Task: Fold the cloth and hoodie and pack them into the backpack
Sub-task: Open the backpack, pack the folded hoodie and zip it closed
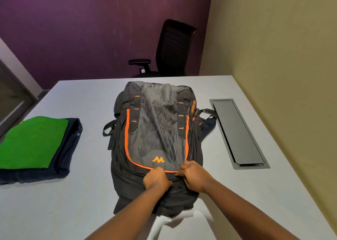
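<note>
Grey and black with orange zip trim, the backpack (156,139) lies flat in the middle of the pale surface (228,194), its front panel facing up and its top end toward me. I have both hands on that near end. My left hand (156,179) is curled with its fingers (155,172) pinching the fabric just below the orange trim, and my right hand (193,176) grips the same edge just beside it, fingers tucked under and clamped on the material. I cannot see a zip pull between them, but I judge I am working the main compartment open.

Folding looks done. Well apart from the pack, at the left edge of the surface, the green cloth (31,144) sits folded into a flat rectangle on top of the navy hoodie (67,148), which is itself folded into a neat block beneath it. Neither garment touches the pack.

What remains, as I read it, is the whole packing half: get the compartment open wide, carry the stack over and slide it inside, then close up. The pack looks slack and fairly flat, so there should be room.

A dark cable hatch (237,130) is set into the surface to the right, and a black office chair (169,48) stands beyond the far edge.
</note>
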`<state>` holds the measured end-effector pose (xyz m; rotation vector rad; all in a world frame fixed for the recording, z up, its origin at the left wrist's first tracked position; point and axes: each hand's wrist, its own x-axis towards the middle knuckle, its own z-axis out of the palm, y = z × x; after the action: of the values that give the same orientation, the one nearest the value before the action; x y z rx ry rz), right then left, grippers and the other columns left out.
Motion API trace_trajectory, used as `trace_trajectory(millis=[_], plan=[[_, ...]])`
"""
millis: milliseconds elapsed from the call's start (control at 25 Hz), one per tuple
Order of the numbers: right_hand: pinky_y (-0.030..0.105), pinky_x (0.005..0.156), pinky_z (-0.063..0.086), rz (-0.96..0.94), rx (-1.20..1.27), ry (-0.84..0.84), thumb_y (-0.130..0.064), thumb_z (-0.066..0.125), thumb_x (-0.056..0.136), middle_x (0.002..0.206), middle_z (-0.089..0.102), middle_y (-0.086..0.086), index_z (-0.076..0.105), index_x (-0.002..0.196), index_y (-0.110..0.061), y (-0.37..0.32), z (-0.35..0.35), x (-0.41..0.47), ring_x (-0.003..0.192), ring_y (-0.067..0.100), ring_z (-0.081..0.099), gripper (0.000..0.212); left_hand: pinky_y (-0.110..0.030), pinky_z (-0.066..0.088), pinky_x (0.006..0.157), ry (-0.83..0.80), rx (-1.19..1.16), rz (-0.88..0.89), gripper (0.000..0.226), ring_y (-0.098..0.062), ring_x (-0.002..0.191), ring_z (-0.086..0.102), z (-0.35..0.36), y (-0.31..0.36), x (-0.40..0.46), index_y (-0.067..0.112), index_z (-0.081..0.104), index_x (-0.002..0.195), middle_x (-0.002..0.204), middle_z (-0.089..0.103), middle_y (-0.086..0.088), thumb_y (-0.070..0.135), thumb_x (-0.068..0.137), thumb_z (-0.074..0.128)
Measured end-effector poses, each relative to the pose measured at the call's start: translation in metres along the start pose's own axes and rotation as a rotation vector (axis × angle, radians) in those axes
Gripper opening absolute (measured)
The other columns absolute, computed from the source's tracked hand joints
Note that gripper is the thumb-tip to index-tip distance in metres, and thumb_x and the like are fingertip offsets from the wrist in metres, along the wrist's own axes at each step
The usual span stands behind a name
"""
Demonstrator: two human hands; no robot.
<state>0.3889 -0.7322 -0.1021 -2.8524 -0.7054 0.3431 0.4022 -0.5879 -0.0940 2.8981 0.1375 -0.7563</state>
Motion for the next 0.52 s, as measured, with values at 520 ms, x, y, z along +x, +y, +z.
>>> trace_trajectory(millis=[520], plan=[[0.016,0.049,0.047,0.019,-0.069,0.09,-0.05,0.087,0.037,0.049,0.057,-0.012,0.069,0.053,-0.031,-0.011,-0.005,0.013,0.045,0.004,0.057,0.031,-0.032,0.051,0.08,-0.068,-0.147,0.118,0.013,-0.025,0.094,0.062,-0.023,-0.006,-0.006,0.013,0.064,0.092,0.101,0.066,-0.009,0.023,0.085,0.06]])
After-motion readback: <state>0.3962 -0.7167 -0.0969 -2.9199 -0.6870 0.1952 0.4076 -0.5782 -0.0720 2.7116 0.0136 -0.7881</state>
